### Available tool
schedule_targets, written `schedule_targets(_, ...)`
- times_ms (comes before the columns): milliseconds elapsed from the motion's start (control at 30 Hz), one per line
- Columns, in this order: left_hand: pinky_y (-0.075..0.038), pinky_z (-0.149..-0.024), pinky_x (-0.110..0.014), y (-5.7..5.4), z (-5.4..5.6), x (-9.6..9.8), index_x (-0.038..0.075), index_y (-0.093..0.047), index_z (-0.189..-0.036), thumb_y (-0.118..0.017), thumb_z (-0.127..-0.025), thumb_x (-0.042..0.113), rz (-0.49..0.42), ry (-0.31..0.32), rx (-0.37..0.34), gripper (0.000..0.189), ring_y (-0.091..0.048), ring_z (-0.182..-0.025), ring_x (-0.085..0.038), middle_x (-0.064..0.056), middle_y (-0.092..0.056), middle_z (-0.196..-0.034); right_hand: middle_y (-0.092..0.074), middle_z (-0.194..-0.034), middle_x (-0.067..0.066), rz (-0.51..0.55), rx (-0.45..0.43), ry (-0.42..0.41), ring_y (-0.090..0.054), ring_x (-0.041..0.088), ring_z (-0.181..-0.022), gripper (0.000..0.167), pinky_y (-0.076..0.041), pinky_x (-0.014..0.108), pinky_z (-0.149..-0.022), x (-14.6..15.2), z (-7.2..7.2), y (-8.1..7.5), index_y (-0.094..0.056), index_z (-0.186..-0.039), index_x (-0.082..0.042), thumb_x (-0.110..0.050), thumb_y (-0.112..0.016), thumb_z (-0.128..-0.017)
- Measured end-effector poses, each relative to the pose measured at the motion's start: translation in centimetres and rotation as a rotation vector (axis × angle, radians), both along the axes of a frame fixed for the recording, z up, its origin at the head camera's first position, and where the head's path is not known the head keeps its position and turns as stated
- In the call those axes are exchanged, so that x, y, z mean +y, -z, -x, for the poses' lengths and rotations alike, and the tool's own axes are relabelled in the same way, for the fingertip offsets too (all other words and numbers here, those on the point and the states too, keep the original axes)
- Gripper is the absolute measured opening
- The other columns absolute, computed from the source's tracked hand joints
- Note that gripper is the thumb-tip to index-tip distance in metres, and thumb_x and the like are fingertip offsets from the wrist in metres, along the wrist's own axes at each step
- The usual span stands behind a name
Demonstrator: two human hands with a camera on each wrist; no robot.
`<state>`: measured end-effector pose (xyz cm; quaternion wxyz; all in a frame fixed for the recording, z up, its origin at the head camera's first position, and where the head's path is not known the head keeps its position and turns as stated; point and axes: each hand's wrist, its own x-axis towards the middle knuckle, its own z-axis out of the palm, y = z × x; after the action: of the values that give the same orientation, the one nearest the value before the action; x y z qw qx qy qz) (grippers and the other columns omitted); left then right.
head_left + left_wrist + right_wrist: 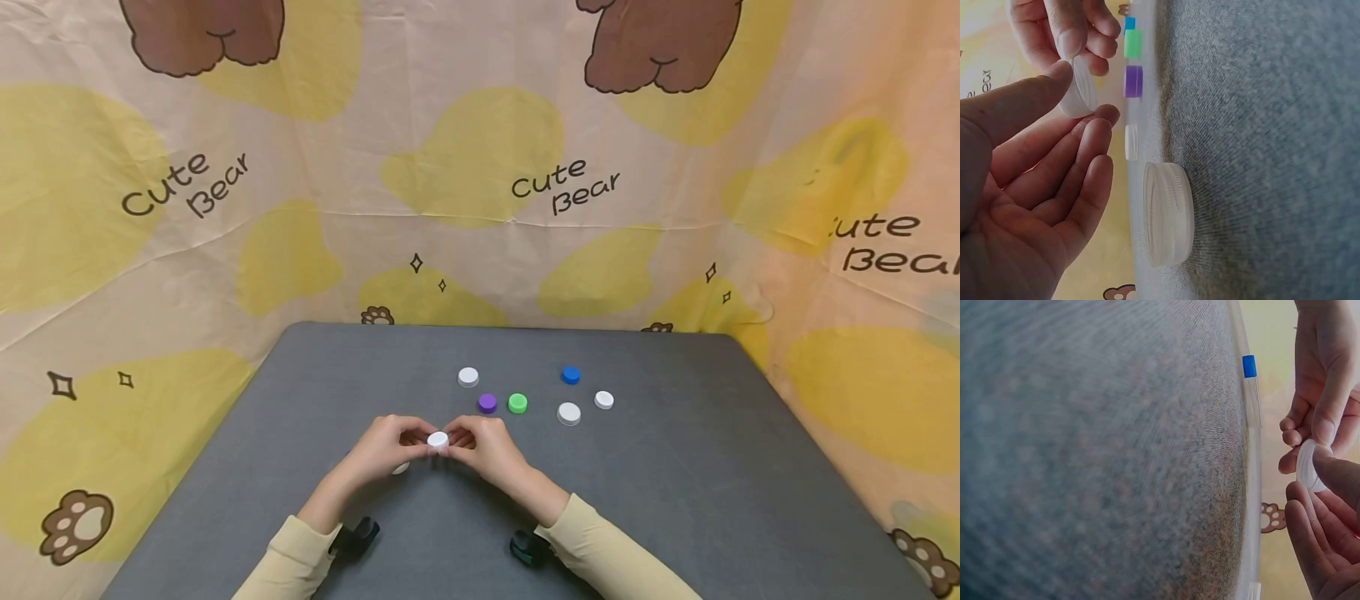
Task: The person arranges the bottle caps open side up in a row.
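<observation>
A white bottle cap is held up above the grey table between both hands. My left hand pinches one side of it with thumb and fingers. From the other side my right hand pinches the same cap. In the left wrist view the cap is tilted on its side, with a ribbed edge showing. Below the left hand, a translucent lid lies on the table; the head view shows this lid partly hidden by that hand.
Beyond the hands lie a purple cap, a green cap, a blue cap and several white caps, one farther back and another to the right. A patterned cloth hangs behind the table.
</observation>
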<state>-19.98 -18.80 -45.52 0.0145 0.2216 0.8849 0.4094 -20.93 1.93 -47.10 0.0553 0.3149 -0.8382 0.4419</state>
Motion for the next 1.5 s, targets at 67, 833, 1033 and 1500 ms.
schedule_targets(67,-0.051,-0.064,-0.021,0.1,-0.1,-0.1,0.013,-0.073,-0.098,-0.074,-0.082,0.025,-0.008,0.010,-0.008,0.019,-0.063,-0.071,-0.003,0.005,-0.071,-0.082,-0.071,-0.081,0.003,0.001,0.004,-0.009,-0.065,0.004,-0.070,0.019,-0.051,0.015,-0.064,0.1,-0.1,-0.1,-0.071,-0.094,-0.007,-0.020,-0.076,-0.081)
schedule_targets(833,-0.049,-0.061,-0.021,0.7,-0.7,0.0,0.020,-0.075,-0.096,-0.072,-0.083,0.033,-0.037,0.032,0.055,0.018,-0.061,-0.071,0.000,0.009,-0.073,-0.085,-0.070,-0.068,-0.001,0.046,-0.273,0.005,-0.066,0.008,-0.060,0.023,-0.053,0.025,-0.055,0.6,-0.4,-0.2,-0.073,-0.084,-0.011,-0.033,-0.066,-0.088)
schedule_targets(1033,-0.052,-0.065,-0.022,0.7,-0.7,0.0,0.018,-0.074,-0.101,-0.076,-0.080,0.025,-0.086,0.034,0.107,0.022,-0.066,-0.076,-0.002,0.006,-0.074,-0.086,-0.071,-0.067,0.007,0.143,-0.429,0.005,-0.068,0.014,-0.059,0.026,-0.056,0.032,-0.056,0.3,-0.3,0.3,-0.072,-0.082,-0.006,-0.031,-0.068,-0.088)
schedule_targets(1500,-0.052,-0.063,-0.021,1.0,-0.8,0.0,0.016,-0.074,-0.100,-0.081,-0.075,0.021,-0.078,0.031,0.116,0.027,-0.065,-0.072,-0.001,0.005,-0.073,-0.082,-0.071,-0.071,0.017,0.271,-0.604,0.024,-0.069,0.015,-0.059,0.023,-0.056,0.033,-0.058,-0.3,-0.6,0.2,-0.070,-0.089,0.004,-0.019,-0.067,-0.088)
